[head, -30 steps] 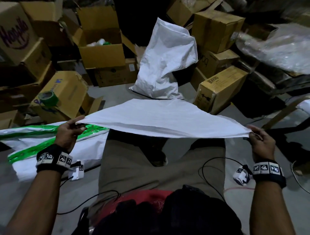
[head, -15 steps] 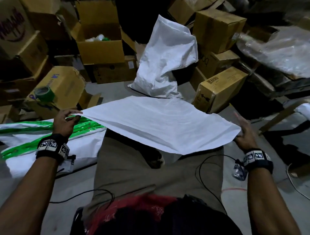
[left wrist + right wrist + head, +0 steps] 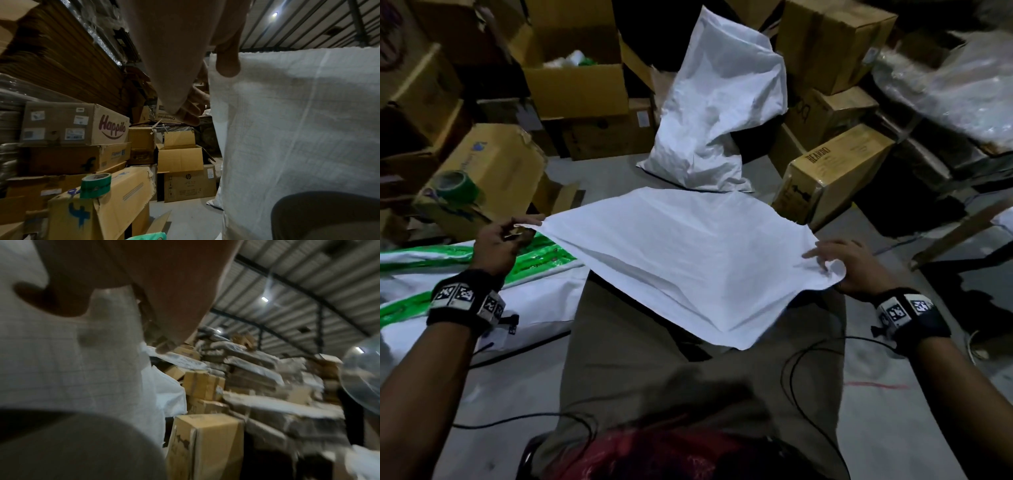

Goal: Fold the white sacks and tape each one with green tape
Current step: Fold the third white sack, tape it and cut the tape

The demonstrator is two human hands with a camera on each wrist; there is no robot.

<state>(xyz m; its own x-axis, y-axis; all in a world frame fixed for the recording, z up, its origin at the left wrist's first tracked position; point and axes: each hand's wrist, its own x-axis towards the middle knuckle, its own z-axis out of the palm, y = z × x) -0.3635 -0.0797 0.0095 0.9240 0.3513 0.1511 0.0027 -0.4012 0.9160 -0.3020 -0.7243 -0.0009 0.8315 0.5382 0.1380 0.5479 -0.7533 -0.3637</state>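
A flat white woven sack [image 3: 688, 253] is stretched above the person's lap. The left hand [image 3: 496, 241] has its grip pinched on one corner; the right hand [image 3: 856, 267] seemingly clamps the opposite bunched corner. A green tape roll [image 3: 457, 186] sits on a cardboard box [image 3: 500, 161].

Matt woven white sack [image 3: 688, 253]; glossy green tape roll [image 3: 96, 185]; cardboard boxes [image 3: 828, 178].

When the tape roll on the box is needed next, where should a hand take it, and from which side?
Likely by the outer rim, from above with the left hand: the tape roll stands flat on the box with its open core up, at that hand's side, and both walls are free.
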